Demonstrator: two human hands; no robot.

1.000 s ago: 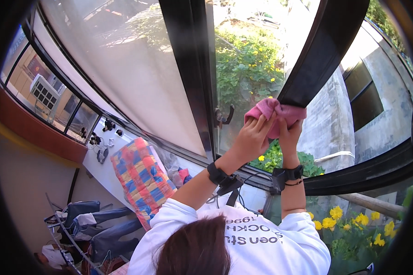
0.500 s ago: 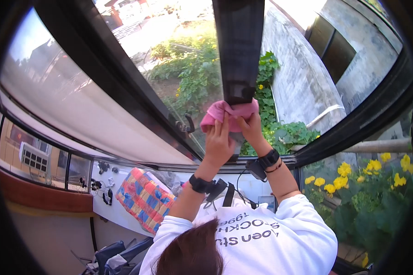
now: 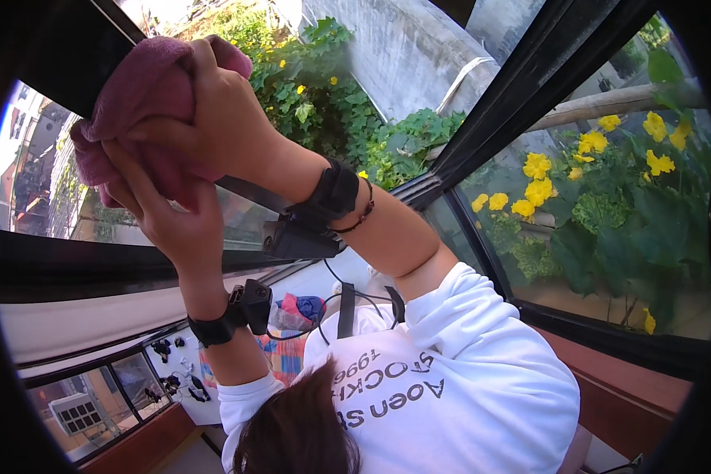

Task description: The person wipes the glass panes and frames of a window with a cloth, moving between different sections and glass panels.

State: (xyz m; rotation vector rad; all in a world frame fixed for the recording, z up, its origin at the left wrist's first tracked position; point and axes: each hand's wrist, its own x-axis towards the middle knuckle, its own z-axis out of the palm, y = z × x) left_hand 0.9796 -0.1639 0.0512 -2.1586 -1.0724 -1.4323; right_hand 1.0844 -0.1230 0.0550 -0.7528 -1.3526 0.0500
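A pink cloth point(image 3: 146, 83) is bunched up against a dark window frame bar point(image 3: 63, 47) at the upper left. My right hand point(image 3: 233, 122) grips the cloth from the right, its fingers curled over the top fold. Lower down, my left hand point(image 3: 178, 221) presses the cloth from below, thumb and fingers around its loose edge. Both arms are raised, each with a black wrist device, and the right one also has a beaded bracelet point(image 3: 363, 209). The folds hide some fingertips and the part of the bar behind the cloth.
Window glass and dark frames point(image 3: 521, 87) surround me. Outside are yellow flowers point(image 3: 537, 189), green leaves and a grey concrete wall point(image 3: 403, 47). Behind me, a white surface point(image 3: 205, 407) holds a checkered cloth point(image 3: 284, 351) and small black items. Cables hang near my chest.
Both hands have carried the pink cloth up and leftward along the dark bar, nearer the view. My body and the view have turned, so the yellow flowers now sit higher.
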